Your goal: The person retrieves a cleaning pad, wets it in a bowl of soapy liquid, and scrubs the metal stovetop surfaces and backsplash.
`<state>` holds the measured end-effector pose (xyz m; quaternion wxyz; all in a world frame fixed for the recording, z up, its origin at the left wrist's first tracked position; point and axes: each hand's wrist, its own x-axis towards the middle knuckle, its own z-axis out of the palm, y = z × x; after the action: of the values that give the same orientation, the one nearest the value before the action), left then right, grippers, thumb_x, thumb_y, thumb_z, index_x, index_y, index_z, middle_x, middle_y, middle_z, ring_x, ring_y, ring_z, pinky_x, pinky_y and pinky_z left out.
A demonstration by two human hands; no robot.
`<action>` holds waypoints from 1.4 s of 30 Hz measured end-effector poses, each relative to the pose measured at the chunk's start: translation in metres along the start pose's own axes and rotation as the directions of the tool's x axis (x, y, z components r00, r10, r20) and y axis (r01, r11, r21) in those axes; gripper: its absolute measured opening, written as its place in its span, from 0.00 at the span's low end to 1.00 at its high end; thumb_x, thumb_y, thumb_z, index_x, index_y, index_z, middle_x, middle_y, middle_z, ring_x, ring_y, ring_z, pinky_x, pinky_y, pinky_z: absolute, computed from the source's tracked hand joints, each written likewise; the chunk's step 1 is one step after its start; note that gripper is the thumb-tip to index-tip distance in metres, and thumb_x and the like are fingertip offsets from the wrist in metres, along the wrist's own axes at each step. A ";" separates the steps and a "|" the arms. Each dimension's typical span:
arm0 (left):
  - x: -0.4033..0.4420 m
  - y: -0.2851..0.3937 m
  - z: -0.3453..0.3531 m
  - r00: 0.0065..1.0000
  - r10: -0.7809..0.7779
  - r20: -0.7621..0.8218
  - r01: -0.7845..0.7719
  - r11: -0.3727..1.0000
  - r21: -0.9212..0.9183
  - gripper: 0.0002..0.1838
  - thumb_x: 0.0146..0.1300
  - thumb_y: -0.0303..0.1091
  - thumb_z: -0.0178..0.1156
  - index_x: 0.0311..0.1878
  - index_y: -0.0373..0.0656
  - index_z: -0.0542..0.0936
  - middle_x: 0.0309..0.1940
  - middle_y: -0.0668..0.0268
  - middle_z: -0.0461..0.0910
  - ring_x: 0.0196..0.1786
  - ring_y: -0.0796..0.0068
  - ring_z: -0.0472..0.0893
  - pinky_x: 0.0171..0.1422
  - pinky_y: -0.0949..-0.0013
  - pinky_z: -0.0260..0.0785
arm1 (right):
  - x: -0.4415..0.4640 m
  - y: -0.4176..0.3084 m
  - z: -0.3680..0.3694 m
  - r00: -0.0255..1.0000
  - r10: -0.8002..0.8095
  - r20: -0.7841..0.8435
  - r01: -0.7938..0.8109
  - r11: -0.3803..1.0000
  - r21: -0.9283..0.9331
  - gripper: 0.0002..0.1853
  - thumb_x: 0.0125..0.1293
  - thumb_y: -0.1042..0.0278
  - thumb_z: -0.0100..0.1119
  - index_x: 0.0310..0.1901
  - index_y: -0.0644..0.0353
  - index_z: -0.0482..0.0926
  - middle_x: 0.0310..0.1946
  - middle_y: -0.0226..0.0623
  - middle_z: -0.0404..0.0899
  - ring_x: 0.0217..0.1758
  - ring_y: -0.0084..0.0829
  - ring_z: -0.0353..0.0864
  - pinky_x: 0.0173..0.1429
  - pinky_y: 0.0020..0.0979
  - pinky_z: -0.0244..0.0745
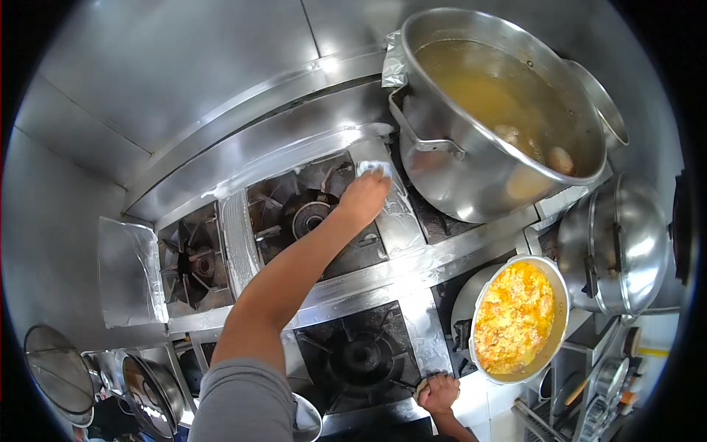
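— What did the head view give you of the left hand (368, 195)?

— From my distant seat I saw it stretched out over the stove, at the end of an arm with a grey sleeve (243, 401). Its fingers were closed around a white cloth (373, 167), holding it down on a metal strip (405, 225)

— Where on that strip was the cloth?

— At the far part, between the middle back burner (312, 219) and a large pot (449, 180) of yellowish liquid. I made it out near the pot, just beside the burner's grate

— And the right hand (440, 394)?

— I had it at the lower right, by the stove's front edge, beside the front burner (362, 358). The fingers were curled by something tan (421, 387); I couldn't tell whether they gripped it or only rested there. A wide pot (563, 302) filled with orange-yellow food stood near that hand

— Anything else around them?

— I noticed whitish streaks on another strip (239, 232), left of the middle burner, with the left burner (195, 267) on its other side. A shiny sheet (129, 272) stood next to that one. A wire strainer (59, 365) showed at the lower left, and a rounded steel vessel (611, 250) sat at the right, beyond the food
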<state>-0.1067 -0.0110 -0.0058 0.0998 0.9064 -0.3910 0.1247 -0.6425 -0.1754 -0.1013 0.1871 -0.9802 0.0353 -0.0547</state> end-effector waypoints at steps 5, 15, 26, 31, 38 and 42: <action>0.068 -0.067 -0.003 0.973 -0.158 0.170 0.164 0.986 -0.025 0.13 0.66 0.27 0.52 0.48 0.39 0.84 0.44 0.47 0.86 0.45 0.45 0.87 0.50 0.50 0.82 | 0.001 0.000 0.001 0.999 -0.014 -0.042 0.014 1.000 -0.015 0.08 0.43 0.59 0.56 0.24 0.51 0.72 0.26 0.36 0.72 0.30 0.43 0.71 0.37 0.47 0.60; 0.027 0.015 0.008 0.879 -0.470 0.077 0.476 0.862 -0.173 0.14 0.69 0.34 0.52 0.46 0.33 0.82 0.49 0.38 0.82 0.49 0.43 0.86 0.49 0.46 0.81 | 0.000 0.000 -0.003 1.000 0.009 0.004 -0.009 1.000 -0.015 0.08 0.44 0.59 0.56 0.24 0.51 0.73 0.26 0.37 0.74 0.33 0.44 0.74 0.39 0.48 0.64; -0.004 0.048 0.000 0.959 -0.239 0.151 0.249 0.967 -0.055 0.12 0.61 0.24 0.57 0.45 0.38 0.85 0.53 0.45 0.83 0.51 0.45 0.86 0.53 0.48 0.82 | -0.003 0.002 -0.001 0.999 0.011 -0.034 -0.011 1.000 0.009 0.07 0.44 0.60 0.56 0.24 0.50 0.73 0.26 0.36 0.73 0.32 0.42 0.73 0.39 0.47 0.62; 0.062 -0.046 0.006 0.945 -0.296 0.139 0.311 0.944 -0.109 0.10 0.61 0.25 0.55 0.41 0.38 0.85 0.48 0.47 0.84 0.49 0.45 0.86 0.53 0.48 0.81 | 0.003 -0.004 -0.007 0.998 0.005 -0.062 -0.004 1.000 0.011 0.07 0.45 0.60 0.56 0.24 0.50 0.73 0.25 0.34 0.72 0.31 0.42 0.72 0.39 0.47 0.62; 0.023 -0.021 0.005 0.997 0.077 -0.013 -0.078 0.996 -0.034 0.09 0.60 0.26 0.55 0.39 0.37 0.84 0.48 0.48 0.84 0.49 0.47 0.86 0.53 0.49 0.82 | 0.001 0.000 -0.003 0.998 -0.003 -0.066 0.003 1.000 0.009 0.08 0.44 0.58 0.57 0.23 0.50 0.73 0.25 0.35 0.72 0.31 0.42 0.72 0.39 0.47 0.62; 0.069 -0.053 -0.014 0.937 -0.269 0.222 0.282 0.959 -0.031 0.10 0.58 0.26 0.56 0.42 0.38 0.83 0.48 0.48 0.84 0.49 0.47 0.86 0.52 0.50 0.82 | -0.003 0.003 0.001 0.999 0.024 -0.028 -0.024 1.000 0.000 0.08 0.44 0.58 0.57 0.23 0.50 0.73 0.25 0.35 0.73 0.31 0.42 0.73 0.39 0.47 0.62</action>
<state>-0.0244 -0.0186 0.0242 0.1015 0.9568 -0.2723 -0.0017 -0.6459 -0.1774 -0.1041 0.1872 -0.9788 0.0498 -0.0664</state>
